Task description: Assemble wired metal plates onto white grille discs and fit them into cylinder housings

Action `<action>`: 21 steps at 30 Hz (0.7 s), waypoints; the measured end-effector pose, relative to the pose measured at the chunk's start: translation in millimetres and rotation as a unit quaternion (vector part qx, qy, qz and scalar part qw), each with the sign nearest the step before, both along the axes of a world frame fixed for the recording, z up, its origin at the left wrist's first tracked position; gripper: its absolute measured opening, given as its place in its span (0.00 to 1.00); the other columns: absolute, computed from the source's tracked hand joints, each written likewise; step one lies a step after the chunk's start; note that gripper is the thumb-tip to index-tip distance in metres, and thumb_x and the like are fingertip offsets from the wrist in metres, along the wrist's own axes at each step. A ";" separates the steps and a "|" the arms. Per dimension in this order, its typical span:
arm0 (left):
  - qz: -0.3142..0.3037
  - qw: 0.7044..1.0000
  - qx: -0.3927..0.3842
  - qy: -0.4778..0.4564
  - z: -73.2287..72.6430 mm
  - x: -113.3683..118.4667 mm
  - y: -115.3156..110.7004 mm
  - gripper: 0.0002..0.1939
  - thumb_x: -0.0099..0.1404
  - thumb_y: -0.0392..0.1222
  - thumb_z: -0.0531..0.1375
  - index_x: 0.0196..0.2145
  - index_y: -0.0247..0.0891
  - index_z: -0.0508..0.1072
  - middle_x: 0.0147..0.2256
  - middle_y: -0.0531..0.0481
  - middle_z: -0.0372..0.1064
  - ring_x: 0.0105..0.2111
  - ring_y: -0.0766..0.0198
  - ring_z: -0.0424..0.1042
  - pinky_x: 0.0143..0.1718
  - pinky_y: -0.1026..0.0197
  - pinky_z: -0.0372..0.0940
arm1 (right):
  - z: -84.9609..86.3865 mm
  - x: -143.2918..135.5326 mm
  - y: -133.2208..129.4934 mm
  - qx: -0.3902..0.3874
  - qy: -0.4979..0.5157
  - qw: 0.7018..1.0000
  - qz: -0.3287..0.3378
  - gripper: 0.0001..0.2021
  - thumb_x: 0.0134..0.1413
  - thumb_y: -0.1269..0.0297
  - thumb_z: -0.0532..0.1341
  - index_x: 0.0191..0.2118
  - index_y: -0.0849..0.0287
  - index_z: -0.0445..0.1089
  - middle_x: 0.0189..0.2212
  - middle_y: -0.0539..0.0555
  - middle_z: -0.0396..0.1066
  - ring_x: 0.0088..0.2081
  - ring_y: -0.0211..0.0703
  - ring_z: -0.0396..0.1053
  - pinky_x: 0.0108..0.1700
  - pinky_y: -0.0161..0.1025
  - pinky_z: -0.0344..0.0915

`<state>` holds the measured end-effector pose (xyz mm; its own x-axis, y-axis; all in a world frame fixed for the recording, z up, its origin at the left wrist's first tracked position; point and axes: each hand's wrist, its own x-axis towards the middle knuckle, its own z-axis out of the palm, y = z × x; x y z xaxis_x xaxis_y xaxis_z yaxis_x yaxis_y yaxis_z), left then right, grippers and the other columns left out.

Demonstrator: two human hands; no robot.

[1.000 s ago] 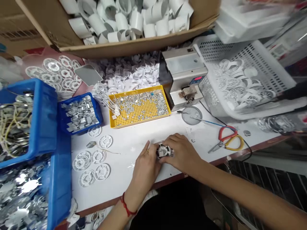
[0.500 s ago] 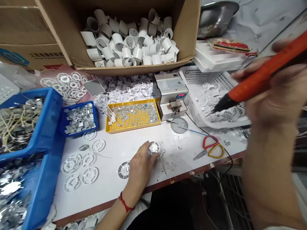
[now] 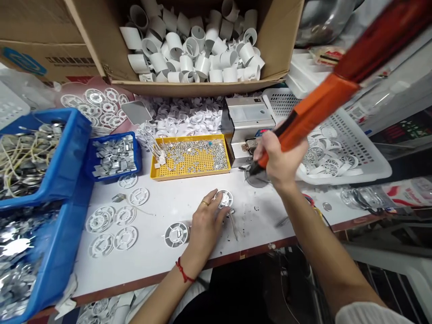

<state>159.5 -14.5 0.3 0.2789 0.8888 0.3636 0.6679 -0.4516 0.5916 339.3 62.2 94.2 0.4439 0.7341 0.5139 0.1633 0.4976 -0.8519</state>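
Note:
My right hand [image 3: 283, 159] is wrapped round an orange electric screwdriver [image 3: 313, 112] with a black nose. It slants down left, its tip near the front of a metal screw feeder [image 3: 249, 119], over a grey round disc [image 3: 258, 179]. The bit itself is hard to make out. On the white table, my left hand [image 3: 207, 218] holds a round white plastic base [image 3: 224, 198] between thumb and fingers, thin wires [image 3: 233, 225] trailing from it. Left of that hand lies another round white base [image 3: 176, 234].
A yellow tray [image 3: 192, 174] of small screws stands behind my left hand. Several white discs [image 3: 125, 237] lie at left beside blue bins [image 3: 72, 166]. A white basket [image 3: 344, 177] holds more discs. Behind is a cardboard box [image 3: 202, 90] of white cylinders. Scissors [image 3: 282, 221] are partly hidden by my right arm.
My right hand has swung the electric screwdriver left and down, from above the white basket to the front of the screw feeder. My left hand stays on the white base.

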 end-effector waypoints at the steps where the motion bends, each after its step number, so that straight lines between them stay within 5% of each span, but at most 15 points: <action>1: 0.000 1.000 -0.006 -0.003 -0.2 0.5 0.4 0.17 0.64 0.41 0.62 0.49 0.33 0.74 0.50 0.39 0.73 0.47 0.55 0.76 0.47 0.56 0.74 | 1.3 -11.0 -13.8 -0.001 0.024 1.000 0.011 0.14 0.49 0.58 0.66 0.33 0.53 0.59 0.15 0.40 0.59 0.14 0.34 0.60 0.15 0.35 0.61; 5: 0.008 0.999 -0.029 -0.017 -1.0 0.8 1.6 0.18 0.60 0.40 0.66 0.48 0.35 0.75 0.49 0.42 0.74 0.47 0.55 0.76 0.48 0.57 0.73 | 0.4 -46.9 -45.5 -0.011 0.058 0.998 0.036 0.15 0.43 0.63 0.69 0.33 0.54 0.61 0.18 0.42 0.62 0.16 0.35 0.62 0.18 0.36 0.62; 16: -0.003 0.990 -0.124 -0.066 3.4 2.1 2.9 0.17 0.59 0.35 0.66 0.46 0.42 0.75 0.46 0.47 0.71 0.46 0.58 0.73 0.47 0.57 0.70 | -13.8 -61.9 -39.0 0.014 -0.014 0.999 0.032 0.12 0.42 0.70 0.66 0.30 0.54 0.61 0.18 0.42 0.61 0.16 0.35 0.61 0.18 0.37 0.61; 21: -0.013 0.989 -0.101 -0.108 0.4 1.1 2.5 0.17 0.60 0.32 0.64 0.47 0.40 0.71 0.44 0.48 0.71 0.45 0.59 0.72 0.48 0.57 0.69 | -22.6 -64.2 -42.9 0.039 -0.007 0.997 0.067 0.14 0.42 0.71 0.66 0.34 0.53 0.61 0.19 0.41 0.64 0.17 0.35 0.64 0.20 0.35 0.63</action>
